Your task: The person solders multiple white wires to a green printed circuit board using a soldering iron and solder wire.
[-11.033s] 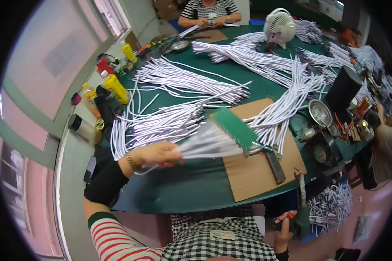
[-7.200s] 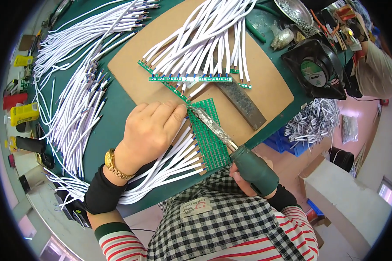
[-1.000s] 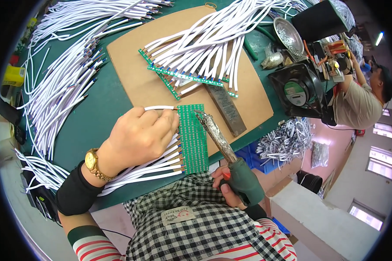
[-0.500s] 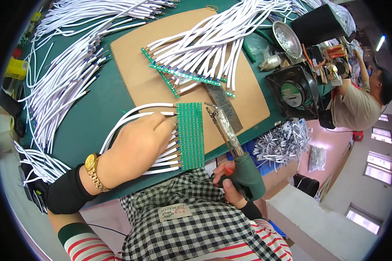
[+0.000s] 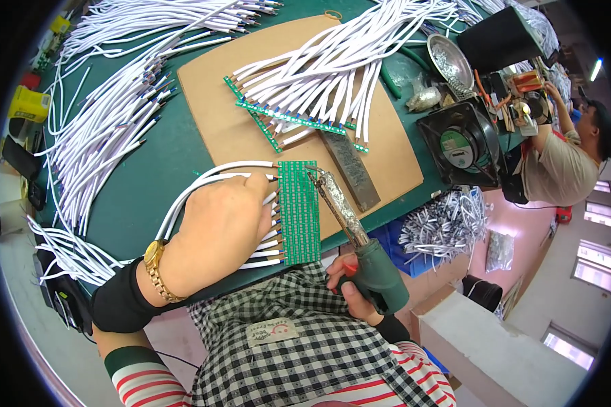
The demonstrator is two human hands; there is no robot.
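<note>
My left hand (image 5: 217, 210), a gold watch at its wrist, is closed with its fingertips at the left edge of a green circuit board (image 5: 299, 210). It pinches a white cable (image 5: 217, 178) there; the fingertips are partly hidden. Several white cables with stripped ends lie side by side along that edge, some under my hand. My right hand (image 5: 349, 288) is wrapped round the handle of a green soldering gun (image 5: 381, 275). The gun's long, dirty metal tip (image 5: 319, 178) points up and left, over the upper right part of the board.
Finished boards with white cables (image 5: 305, 95) lie on a brown cardboard sheet (image 5: 210, 108) beside a flat metal bar (image 5: 349, 169). Loose white cables (image 5: 102, 163) cover the left of the green table. At right are a black fan (image 5: 458, 144), a metal dish (image 5: 449, 61) and a co-worker (image 5: 567, 159).
The soldering gun has moved left, bringing its tip from beside the board to over it. My left hand has shifted slightly, its fingers drawn closer to the board's edge.
</note>
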